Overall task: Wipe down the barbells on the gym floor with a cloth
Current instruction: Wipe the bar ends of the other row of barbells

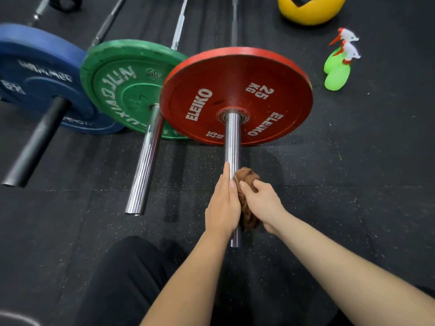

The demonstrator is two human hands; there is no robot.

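A chrome barbell sleeve (232, 140) sticks out of a red 25 kg plate (237, 95) toward me. My left hand (222, 205) lies along the sleeve's left side, fingers straight and pressed against the metal. Against the sleeve's right side sits a crumpled brown cloth (247, 182), which my right hand (263, 201) grips with curled fingers. The sleeve's end shows just below my left wrist. Further left lie a second chrome sleeve (146, 165) with a green plate (122, 85) and a black sleeve (37, 144) with a blue plate (44, 74).
Two green spray bottles (339, 64) with white and red heads lie on the black rubber floor right of the red plate. A yellow ball (310, 8) is at the top right. My black-trousered knee (127, 274) is at the bottom left.
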